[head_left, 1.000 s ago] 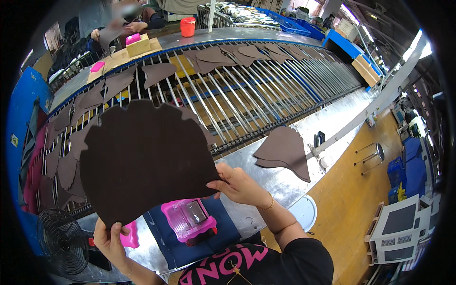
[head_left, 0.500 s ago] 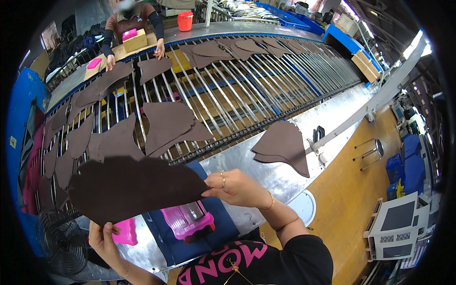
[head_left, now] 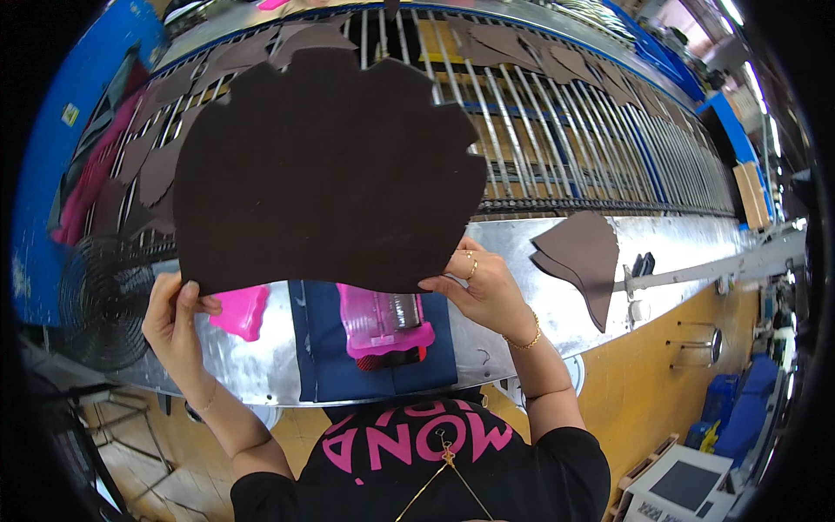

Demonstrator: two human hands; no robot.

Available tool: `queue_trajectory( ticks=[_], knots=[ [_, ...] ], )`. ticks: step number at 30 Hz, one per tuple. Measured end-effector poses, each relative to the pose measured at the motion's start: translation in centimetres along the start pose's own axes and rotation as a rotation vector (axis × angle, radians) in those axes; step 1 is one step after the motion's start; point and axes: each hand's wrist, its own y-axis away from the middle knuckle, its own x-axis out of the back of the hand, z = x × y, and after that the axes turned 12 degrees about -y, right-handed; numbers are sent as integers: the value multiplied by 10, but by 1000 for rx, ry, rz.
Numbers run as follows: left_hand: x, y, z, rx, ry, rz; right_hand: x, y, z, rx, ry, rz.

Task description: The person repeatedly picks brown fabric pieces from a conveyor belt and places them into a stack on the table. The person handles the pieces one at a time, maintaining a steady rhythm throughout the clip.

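Observation:
A large, flat, dark brown cut panel [head_left: 326, 183] is stretched between my two hands, its scalloped, notched edge pointing away from me. My left hand [head_left: 176, 322] pinches the near left corner between thumb and fingers. At the near right corner, my right hand [head_left: 485, 291] has its thumb on top, the other fingers partly under the panel. Below the panel, a pink plastic holder [head_left: 383, 326] with a clear part rests on a dark blue cloth [head_left: 426, 378]. Left of the cloth lies another pink object [head_left: 242, 313], partly covered by the panel and my left hand.
Two or more overlapping brown pieces [head_left: 591, 252] lie on the metal table [head_left: 504, 235] at right. Beyond runs a roller conveyor [head_left: 565, 165] carrying several similar pieces. A black fan [head_left: 104, 304] stands at left. A stool [head_left: 715, 345] and blue bins [head_left: 748, 391] are on the right.
The panel has swung from a steep tilt at the left to face me broadly, and both hands now hold its near edge. My view has turned, and the person across the conveyor has left it.

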Motion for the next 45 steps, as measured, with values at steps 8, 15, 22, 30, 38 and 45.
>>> queue_trajectory(
  ticks=[8,15,22,30,38,45],
  knots=[
    [24,7,5,7,-66,31,-22,-2,-2,134,1,-57],
    [7,15,7,167,-169,-366,6,32,13,128,216,7],
    [-73,-2,27,-165,-268,-667,38,125,34,-358,169,123],
    [-158,-8,60,-634,-313,-862,120,174,-8,-721,203,213],
    [-239,-89,106,-840,-11,-303,172,167,7,-484,191,725],
    [-223,-162,129,-1125,-549,75,155,50,41,-604,145,611]
  ],
)
